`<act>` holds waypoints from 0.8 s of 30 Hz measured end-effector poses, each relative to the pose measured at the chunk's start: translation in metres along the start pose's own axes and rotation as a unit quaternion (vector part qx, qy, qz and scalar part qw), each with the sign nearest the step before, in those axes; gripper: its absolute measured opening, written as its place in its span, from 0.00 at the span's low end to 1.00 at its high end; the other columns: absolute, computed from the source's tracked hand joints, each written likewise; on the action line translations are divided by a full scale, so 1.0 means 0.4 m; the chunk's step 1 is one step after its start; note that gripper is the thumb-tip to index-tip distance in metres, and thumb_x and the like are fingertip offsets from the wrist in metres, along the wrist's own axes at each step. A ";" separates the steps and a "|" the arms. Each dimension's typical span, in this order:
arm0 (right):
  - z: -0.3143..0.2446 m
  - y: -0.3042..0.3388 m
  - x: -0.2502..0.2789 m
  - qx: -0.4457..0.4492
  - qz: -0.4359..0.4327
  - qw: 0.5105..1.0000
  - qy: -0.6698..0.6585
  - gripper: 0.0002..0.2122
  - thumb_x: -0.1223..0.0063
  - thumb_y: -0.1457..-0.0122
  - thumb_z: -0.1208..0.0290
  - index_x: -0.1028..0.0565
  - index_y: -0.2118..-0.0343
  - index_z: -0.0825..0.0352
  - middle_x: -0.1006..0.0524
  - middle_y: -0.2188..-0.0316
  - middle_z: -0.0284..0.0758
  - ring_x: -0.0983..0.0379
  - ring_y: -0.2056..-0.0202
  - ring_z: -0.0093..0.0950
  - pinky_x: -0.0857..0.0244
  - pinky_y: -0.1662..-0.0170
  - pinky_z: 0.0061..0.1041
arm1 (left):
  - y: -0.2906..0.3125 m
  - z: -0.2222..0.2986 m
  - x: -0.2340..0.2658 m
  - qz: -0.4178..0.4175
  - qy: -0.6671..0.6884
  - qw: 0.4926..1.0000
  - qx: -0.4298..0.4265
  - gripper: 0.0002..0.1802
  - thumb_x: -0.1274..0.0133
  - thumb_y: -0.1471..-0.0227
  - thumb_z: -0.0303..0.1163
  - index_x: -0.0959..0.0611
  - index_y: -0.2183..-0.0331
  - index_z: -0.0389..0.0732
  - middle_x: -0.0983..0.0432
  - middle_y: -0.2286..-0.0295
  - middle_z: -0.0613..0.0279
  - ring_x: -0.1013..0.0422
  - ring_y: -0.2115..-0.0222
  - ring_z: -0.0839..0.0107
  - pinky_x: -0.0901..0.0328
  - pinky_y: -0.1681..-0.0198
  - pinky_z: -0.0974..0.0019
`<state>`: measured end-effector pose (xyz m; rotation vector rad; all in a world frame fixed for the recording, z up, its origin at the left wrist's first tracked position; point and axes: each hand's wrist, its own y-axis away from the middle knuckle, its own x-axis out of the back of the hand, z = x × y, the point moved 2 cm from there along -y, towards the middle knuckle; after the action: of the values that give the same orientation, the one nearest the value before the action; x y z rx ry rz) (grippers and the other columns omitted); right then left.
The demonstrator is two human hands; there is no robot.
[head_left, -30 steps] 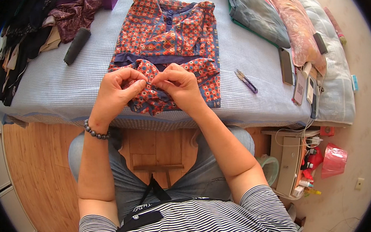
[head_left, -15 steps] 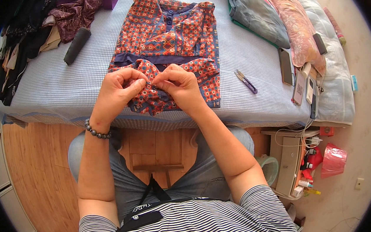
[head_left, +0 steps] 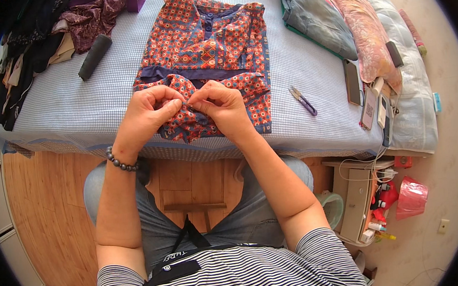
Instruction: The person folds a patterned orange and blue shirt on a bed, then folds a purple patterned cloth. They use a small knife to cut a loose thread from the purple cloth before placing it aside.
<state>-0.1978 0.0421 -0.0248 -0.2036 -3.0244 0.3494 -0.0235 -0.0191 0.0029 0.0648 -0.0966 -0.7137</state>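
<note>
A red and blue patterned blouse point(head_left: 194, 43) lies spread on the bed, its buttoned neckline at the far end and its near part bunched up. Over this bunched cloth my left hand point(head_left: 151, 109) and my right hand point(head_left: 220, 106) meet, thumbs and forefingers pinched together almost tip to tip. A small dark bit shows between the fingertips, too small to name. Dark round beads form a bracelet point(head_left: 120, 162) on my left wrist. To the right of the blouse rests a pair of purple-handled thread snips point(head_left: 304, 102).
Dark clothes point(head_left: 23, 57) are heaped at the left, beside a dark grey cylinder point(head_left: 95, 57). Folded jeans point(head_left: 319, 23), a floral pillow point(head_left: 357, 25) and several phones, one with a lit screen point(head_left: 368, 109), lie at the right. Below them stands an open drawer unit point(head_left: 352, 203) with cables.
My hands keep nearly the same place and pinch. The left fingertips have shifted slightly to the right, closer to the right ones.
</note>
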 end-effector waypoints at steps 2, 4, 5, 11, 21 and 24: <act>0.009 0.001 -0.001 -0.001 0.002 1.000 -0.011 0.04 0.37 0.53 0.80 0.19 0.74 0.65 0.31 0.80 0.27 0.37 0.74 0.18 0.42 0.70 0.18 | 0.001 0.002 -0.005 0.000 0.008 1.000 0.003 0.05 0.46 0.47 0.26 0.20 0.68 0.35 0.29 0.77 0.74 0.39 0.77 0.88 0.44 0.76 0.81; 0.014 0.001 -0.002 -0.001 0.004 1.000 -0.019 0.04 0.37 0.53 0.79 0.19 0.74 0.65 0.30 0.80 0.26 0.37 0.74 0.18 0.42 0.70 0.18 | 0.000 -0.003 -0.008 0.004 0.032 0.999 0.002 0.05 0.45 0.47 0.27 0.20 0.68 0.35 0.29 0.77 0.75 0.39 0.77 0.88 0.44 0.76 0.81; 0.011 0.001 -0.002 -0.005 0.005 1.000 -0.022 0.04 0.37 0.53 0.79 0.20 0.74 0.65 0.30 0.80 0.26 0.36 0.74 0.18 0.42 0.70 0.18 | 0.000 -0.002 -0.007 0.004 0.033 0.999 0.001 0.05 0.45 0.47 0.27 0.20 0.68 0.35 0.29 0.77 0.75 0.39 0.77 0.88 0.44 0.75 0.81; 0.002 0.001 -0.004 -0.013 0.010 0.999 -0.035 0.03 0.38 0.52 0.79 0.20 0.73 0.66 0.28 0.78 0.27 0.35 0.73 0.17 0.40 0.69 0.17 | 0.000 0.000 -0.002 0.001 0.023 1.000 0.011 0.05 0.44 0.47 0.27 0.20 0.69 0.36 0.29 0.77 0.75 0.38 0.77 0.88 0.43 0.75 0.81; -0.002 0.003 -0.017 -0.050 0.019 0.995 -0.079 0.06 0.39 0.50 0.81 0.22 0.68 0.69 0.25 0.72 0.29 0.32 0.72 0.14 0.36 0.69 0.14 | -0.001 -0.006 -0.004 -0.001 0.098 0.995 0.018 0.04 0.43 0.48 0.27 0.20 0.70 0.37 0.29 0.77 0.75 0.38 0.77 0.88 0.44 0.75 0.81; -0.021 0.002 -0.024 -0.063 0.024 0.986 -0.149 0.07 0.40 0.49 0.81 0.23 0.66 0.70 0.24 0.70 0.30 0.29 0.71 0.14 0.34 0.67 0.14 | -0.002 -0.013 -0.005 0.009 0.090 0.996 0.021 0.04 0.44 0.48 0.27 0.21 0.71 0.36 0.28 0.77 0.74 0.38 0.77 0.88 0.43 0.74 0.81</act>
<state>-0.1872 0.0435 -0.0177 -0.2553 -3.3463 0.2070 -0.0250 -0.0184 -0.0025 0.1666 0.0597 -0.6841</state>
